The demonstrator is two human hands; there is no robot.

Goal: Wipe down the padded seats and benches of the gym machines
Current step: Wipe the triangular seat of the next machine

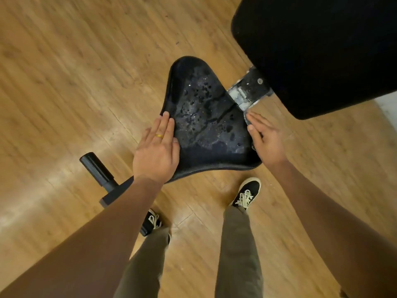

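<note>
Padded seat (206,125): black, worn, spotted with droplets, above wooden floor (64,72), beside larger bench pad (322,50); left hand (156,151): fingers straight, flat on seat's left edge; right hand (265,143): fingers straight, laid along right edge.

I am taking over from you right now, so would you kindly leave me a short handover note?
Left hand: open, flat on the seat pad's left edge.
Right hand: open, fingers straight along the pad's right edge, beside the metal hinge bracket.
Seat pad: a wet, spotty film covers its middle, so it looks sprayed but not wiped dry. No cloth in view.
Left to do: wipe the seat pad, then the back pad at upper right.
</note>
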